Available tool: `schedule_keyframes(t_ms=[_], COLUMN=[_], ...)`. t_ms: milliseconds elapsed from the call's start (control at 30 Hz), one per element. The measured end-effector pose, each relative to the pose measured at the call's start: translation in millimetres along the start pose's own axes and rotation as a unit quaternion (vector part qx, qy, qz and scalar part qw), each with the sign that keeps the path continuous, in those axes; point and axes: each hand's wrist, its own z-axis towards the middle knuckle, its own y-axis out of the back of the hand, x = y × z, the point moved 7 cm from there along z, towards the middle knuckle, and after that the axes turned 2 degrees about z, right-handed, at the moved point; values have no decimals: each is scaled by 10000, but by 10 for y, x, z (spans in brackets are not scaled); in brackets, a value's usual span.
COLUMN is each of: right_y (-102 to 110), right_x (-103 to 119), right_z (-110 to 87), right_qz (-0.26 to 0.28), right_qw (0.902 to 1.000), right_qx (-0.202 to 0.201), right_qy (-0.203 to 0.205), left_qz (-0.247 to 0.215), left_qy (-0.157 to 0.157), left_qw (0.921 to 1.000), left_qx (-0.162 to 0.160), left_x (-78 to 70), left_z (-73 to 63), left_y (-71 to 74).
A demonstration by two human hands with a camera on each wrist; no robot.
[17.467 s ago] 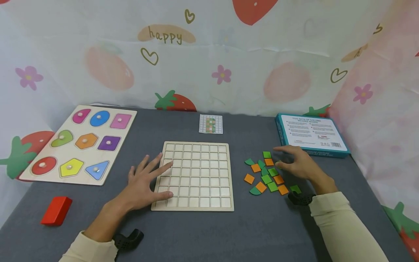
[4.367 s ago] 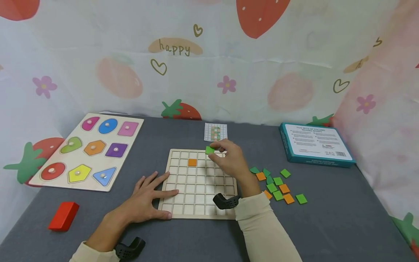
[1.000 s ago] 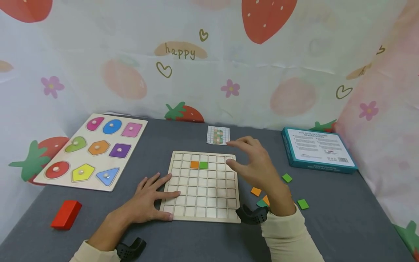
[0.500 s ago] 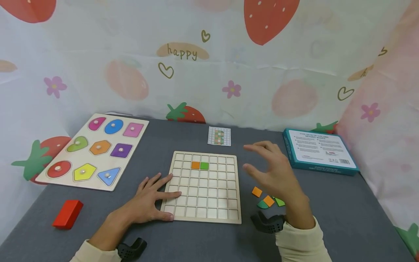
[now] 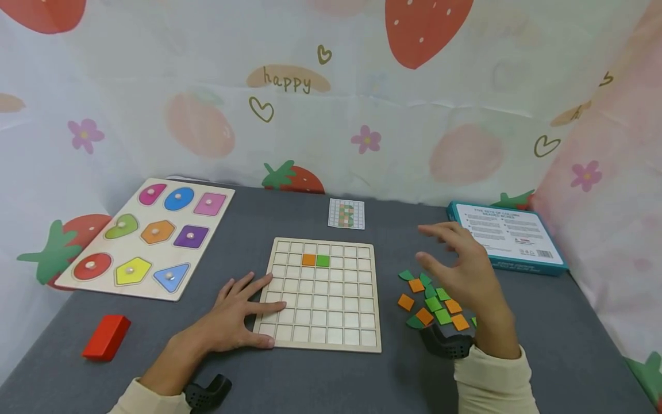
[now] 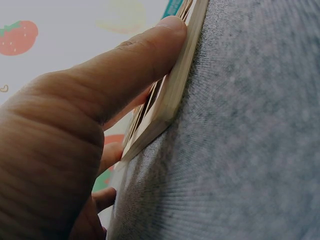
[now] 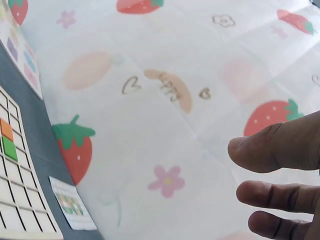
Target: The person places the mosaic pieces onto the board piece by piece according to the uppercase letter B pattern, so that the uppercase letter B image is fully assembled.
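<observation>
A wooden grid board (image 5: pixel 336 319) lies mid-table, holding an orange square tile (image 5: pixel 308 260) and a green square tile (image 5: pixel 323 261) side by side in its second row. My left hand (image 5: pixel 227 316) spreads its fingers over the board's left part; in the left wrist view the thumb (image 6: pixel 150 47) presses on the board's edge (image 6: pixel 172 100). To the right, my right hand (image 5: pixel 465 273) hovers with thumb and fingers apart, nothing between them. Below and left of it are scattered loose tiles, among them an orange square (image 5: pixel 405 302), a green square (image 5: pixel 442 316) and a dark green rounded piece (image 5: pixel 414 322).
Behind the board lies a small pattern card (image 5: pixel 346 214) with a coloured grid. A teal box (image 5: pixel 512 236) sits at the back right, partly behind the right hand. At left are a knobbed shape puzzle (image 5: pixel 124 241) and a red block (image 5: pixel 106 338).
The green tile earlier pinched by the right hand now sits beside the orange one in the board. Over the last second that hand moved right, uncovering the loose tiles. The left hand stays put.
</observation>
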Motion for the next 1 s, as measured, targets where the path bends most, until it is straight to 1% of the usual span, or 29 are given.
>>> schedule_keyframes(t_ms=[133,233,400,500,700,867,1000], right_y=[64,91,61,-28,-280,-478,-598], right_x=[-178,-313,-498,-619,-868,-1058,-1174], right_z=[-35,-55,-60,-55,-76,-129,-174], right_qz=[-1,74,310,382,389,312,232], right_qw=[9998,9993,9975,9953,9887,9801,9725], right_qx=[-29,20,193,357,783,1140,1339], right_qy=[-192,-354,-612,-818,-1217,-1593,-1892], left_qz=[45,105,158,143,124,166,184], left_qy=[-13,-7,-43,-61,7,-3,-3], left_qw=[10000,9999,9998,9998,9999,9998,9998], left_qx=[11,5,-76,-101,-57,-52,-43], left_x=[7,13,2,-4,3,1,1], left_z=[13,18,13,11,12,10,11], left_y=[-3,-1,14,17,1,-3,-6])
